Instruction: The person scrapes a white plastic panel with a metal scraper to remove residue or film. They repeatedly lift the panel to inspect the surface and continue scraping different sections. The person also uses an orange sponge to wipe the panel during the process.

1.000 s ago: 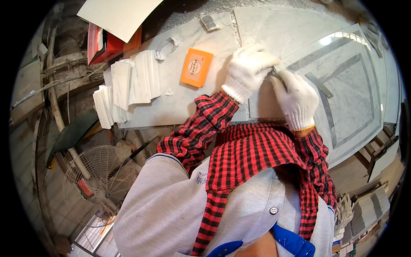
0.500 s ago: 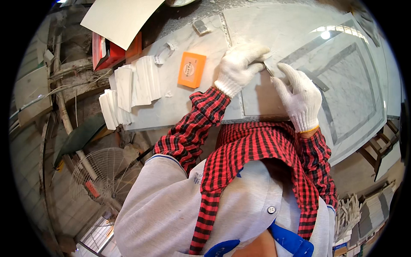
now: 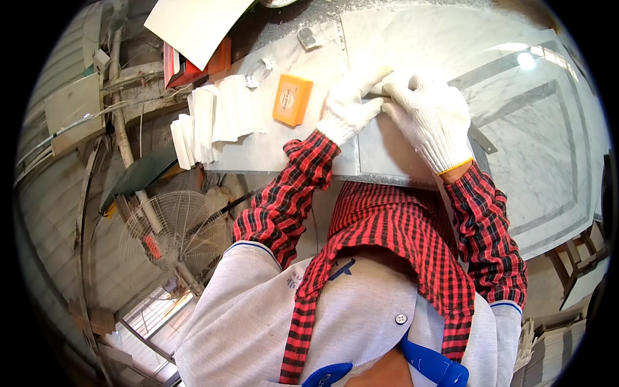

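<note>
Both my hands wear white knitted gloves and meet above the pale marble slab (image 3: 387, 151). My left hand (image 3: 348, 106) reaches in with thumb and fingers pinched towards the right. My right hand (image 3: 437, 116) comes from the other side, its thumb and forefinger closed at the left fingertips. A small thin piece seems to sit between the fingertips, mostly hidden by the gloves and washed out by glare. Beside my right hand, partly covered by it, lies a flat grey metal strip (image 3: 482, 139). Left of my left hand rests an orange rectangular block (image 3: 293, 100).
Several white stone strips (image 3: 225, 109) stand stacked at the slab's left. A small grey block (image 3: 308, 38) and a crumpled clear wrapper (image 3: 259, 72) lie farther back. A cream sheet (image 3: 196, 26) overlaps a red box (image 3: 184, 69). At lower left stands a wire-caged fan (image 3: 174, 235). Grey inlaid bands cross the right-hand panel (image 3: 548, 135).
My right hand has moved left and closed in on my left fingertips. The pale sliver seen between the hands before is now mostly covered. The view has shifted slightly.
</note>
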The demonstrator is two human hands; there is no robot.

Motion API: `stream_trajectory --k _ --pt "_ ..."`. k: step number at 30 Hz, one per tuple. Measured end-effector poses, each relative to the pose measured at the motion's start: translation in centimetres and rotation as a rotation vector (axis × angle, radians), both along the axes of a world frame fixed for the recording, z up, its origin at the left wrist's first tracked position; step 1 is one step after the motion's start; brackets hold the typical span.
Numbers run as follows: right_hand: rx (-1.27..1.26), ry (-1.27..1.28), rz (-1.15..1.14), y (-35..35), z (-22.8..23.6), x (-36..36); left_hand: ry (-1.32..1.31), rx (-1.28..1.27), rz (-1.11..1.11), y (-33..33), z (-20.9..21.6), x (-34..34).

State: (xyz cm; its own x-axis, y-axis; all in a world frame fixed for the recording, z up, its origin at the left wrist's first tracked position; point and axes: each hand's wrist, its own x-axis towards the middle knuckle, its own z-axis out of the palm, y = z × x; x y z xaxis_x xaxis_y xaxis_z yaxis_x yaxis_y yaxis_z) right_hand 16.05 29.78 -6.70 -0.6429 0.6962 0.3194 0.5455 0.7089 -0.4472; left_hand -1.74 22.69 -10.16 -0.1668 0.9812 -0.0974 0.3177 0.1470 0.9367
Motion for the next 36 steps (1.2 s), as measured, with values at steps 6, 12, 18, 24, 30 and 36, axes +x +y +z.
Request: stream_trajectory --k 6,12,18,24,30,36 --pt "0.019 -0.064 -0.023 -0.3 -0.2 0.0 -0.014 0.013 -0.059 0.3 -1.0 -0.7" --pt "-0.252 0.209 -0.032 0.6 1.7 3.5 -0.03 0.064 -0.092 0.9 0.2 -0.1" --pt "-0.047 -0.277 -0.452 -3.1 3.3 10.8 0.047 0.088 -0.124 0.5 -1.0 -0.6" --pt "0.011 -0.328 -0.36 -8.6 2.2 9.1 -0.096 0.117 -0.051 0.6 -0.7 -0.1" --pt "-0.073 -0.127 -0.398 -11.5 1.7 8.0 -0.024 0.075 -0.118 0.6 0.5 -0.4" --pt "-0.007 -0.231 -0.408 -10.9 2.2 7.8 -0.038 0.13 -0.087 0.7 0.2 0.0"
